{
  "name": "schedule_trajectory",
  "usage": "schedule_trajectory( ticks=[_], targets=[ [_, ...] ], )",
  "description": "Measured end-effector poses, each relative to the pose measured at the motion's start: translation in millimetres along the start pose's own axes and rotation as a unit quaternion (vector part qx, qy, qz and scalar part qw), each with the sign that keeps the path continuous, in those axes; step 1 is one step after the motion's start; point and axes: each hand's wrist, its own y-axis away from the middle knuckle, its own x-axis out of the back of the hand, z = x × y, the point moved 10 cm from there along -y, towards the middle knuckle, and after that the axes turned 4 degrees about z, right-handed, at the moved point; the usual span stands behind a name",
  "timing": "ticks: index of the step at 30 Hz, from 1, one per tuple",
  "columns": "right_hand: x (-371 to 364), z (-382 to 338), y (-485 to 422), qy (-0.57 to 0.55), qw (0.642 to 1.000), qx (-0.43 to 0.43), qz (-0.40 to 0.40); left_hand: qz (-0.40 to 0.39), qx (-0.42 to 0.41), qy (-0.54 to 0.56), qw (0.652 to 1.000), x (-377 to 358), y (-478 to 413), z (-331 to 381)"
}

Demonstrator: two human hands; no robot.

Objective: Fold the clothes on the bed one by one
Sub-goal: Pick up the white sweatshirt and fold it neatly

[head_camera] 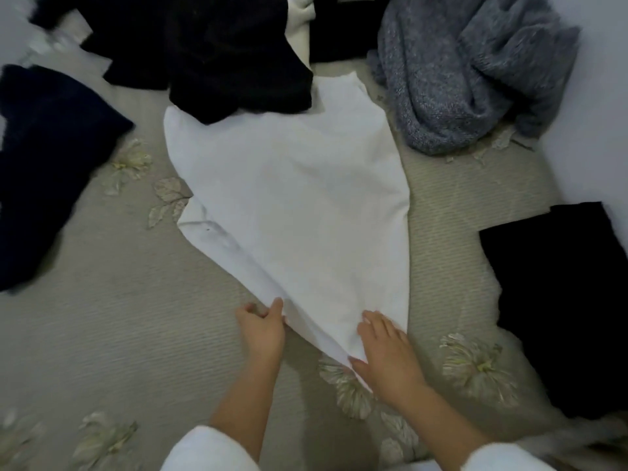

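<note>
A white garment (292, 198) lies spread on the bed (119, 317), narrowing toward me. My left hand (263, 326) pinches its near left edge between thumb and fingers. My right hand (384, 348) lies flat, fingers apart, on the garment's near corner, pressing it to the bed. The garment's far edge is partly covered by a black garment (217, 52).
A grey knit sweater (469, 69) is heaped at the far right. A dark navy garment (44, 164) lies at the left. A folded black piece (560, 300) sits at the right. Pale wall (598, 113) bounds the right side. The bedcover has a floral pattern.
</note>
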Motion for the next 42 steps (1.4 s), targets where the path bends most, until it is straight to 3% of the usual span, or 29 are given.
schedule_trajectory(
  ticks=[2, 3, 6, 9, 11, 14, 17, 19, 23, 28, 31, 33, 36, 39, 42],
  targets=[
    [23, 2, 0, -0.145, 0.983, -0.089, 0.067, -0.076, 0.041, 0.071, 0.994, -11, 0, 5],
    [34, 7, 3, -0.241, 0.954, -0.148, 0.097, -0.113, 0.053, 0.080, 0.989, -13, 2, 10],
    [67, 17, 19, -0.454, 0.826, -0.282, 0.179, -0.193, 0.055, 0.066, 0.977, -3, 7, 30],
    [100, 11, 36, -0.598, 0.693, -0.323, 0.240, -0.233, 0.105, 0.157, 0.954, 33, 12, 40],
    [125, 2, 49, -0.656, 0.616, -0.322, 0.293, -0.267, 0.152, 0.272, 0.912, 65, 17, 50],
    [152, -27, 69, -0.693, 0.565, -0.314, 0.320, -0.282, 0.165, 0.316, 0.891, 121, 23, 60],
    [165, -66, 83, -0.709, 0.559, -0.308, 0.301, -0.286, 0.131, 0.304, 0.899, 172, 27, 71],
    [179, -94, 89, -0.710, 0.575, -0.291, 0.285, -0.306, 0.094, 0.316, 0.893, 203, 31, 89],
    [242, -140, 94, -0.659, 0.664, -0.215, 0.281, -0.391, -0.039, 0.245, 0.886, 257, 59, 144],
    [357, -210, 108, -0.560, 0.774, -0.030, 0.295, -0.524, -0.173, 0.183, 0.814, 316, 123, 205],
    [408, -258, 125, -0.524, 0.798, 0.081, 0.286, -0.558, -0.251, 0.175, 0.772, 350, 157, 235],
    [431, -285, 134, -0.500, 0.807, 0.132, 0.285, -0.502, -0.288, 0.199, 0.791, 371, 157, 256],
    [451, -322, 141, -0.459, 0.823, 0.188, 0.276, -0.346, -0.284, 0.262, 0.855, 402, 130, 279],
    [473, -351, 152, -0.465, 0.810, 0.234, 0.270, -0.260, -0.305, 0.304, 0.864, 423, 129, 300],
    [499, -384, 173, -0.513, 0.766, 0.308, 0.237, -0.195, -0.380, 0.275, 0.862, 437, 153, 325]
  ],
)
